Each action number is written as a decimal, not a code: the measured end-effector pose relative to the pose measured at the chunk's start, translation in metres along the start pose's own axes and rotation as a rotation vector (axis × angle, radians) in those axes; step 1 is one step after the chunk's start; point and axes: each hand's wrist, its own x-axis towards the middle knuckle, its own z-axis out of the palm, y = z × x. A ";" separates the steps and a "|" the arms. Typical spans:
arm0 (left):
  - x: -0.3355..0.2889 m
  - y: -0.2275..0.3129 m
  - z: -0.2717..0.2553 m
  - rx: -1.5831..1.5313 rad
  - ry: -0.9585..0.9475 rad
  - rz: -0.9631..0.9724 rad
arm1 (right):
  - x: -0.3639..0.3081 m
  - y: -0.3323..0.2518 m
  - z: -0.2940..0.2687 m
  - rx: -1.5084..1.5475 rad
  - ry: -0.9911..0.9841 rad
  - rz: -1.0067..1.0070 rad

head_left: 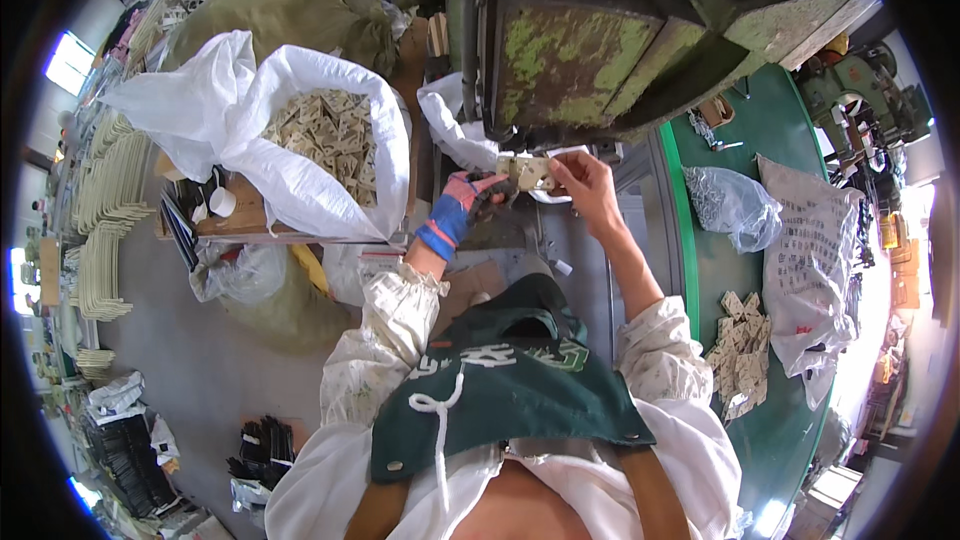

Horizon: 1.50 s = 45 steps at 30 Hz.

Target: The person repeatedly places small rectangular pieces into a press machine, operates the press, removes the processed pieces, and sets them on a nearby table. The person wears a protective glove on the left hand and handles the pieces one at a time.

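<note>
A small, flat, cream plate [535, 175] is being held at the near side of a worn green metal machine [570, 55]; the right hand [588, 183] is pinching its edge between closed fingers, the blue-and-red-gloved left hand [470, 205] is curling alongside, grip unclear.

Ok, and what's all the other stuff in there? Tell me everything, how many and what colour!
Big machine: one, worn green, top centre
Small piece: at least one, cream, at the fingers
Open sack: one, white, left of the machine
Sack pieces: many, cream, inside it
Bulky sack: one, olive, upper left
Cup: one, white, beside the open sack
Table: one, green, right
Plastic bag: one, clear, on the table
Printed sack: one, whitish, on the table
Piece pile: one, cream, on the table
Bent frames: many, cream, far left
Far background: too small to tell
Apron: one, dark green, worn
Left hand: one, blue-and-red glove, beside the small piece
Right hand: one, bare, holding the small piece
</note>
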 end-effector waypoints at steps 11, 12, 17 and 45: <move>0.003 0.007 0.000 -0.162 -0.032 -0.057 | 0.003 -0.008 -0.014 0.013 -0.071 0.080; 0.003 0.004 -0.002 -0.176 -0.050 -0.079 | 0.003 -0.008 -0.012 -0.001 -0.071 0.078; 0.002 0.019 0.005 -0.232 -0.041 -0.050 | 0.035 0.039 -0.039 -0.162 -0.015 0.043; -0.065 0.006 0.001 -0.122 0.199 -0.123 | 0.088 0.134 -0.036 -0.254 -0.212 -0.025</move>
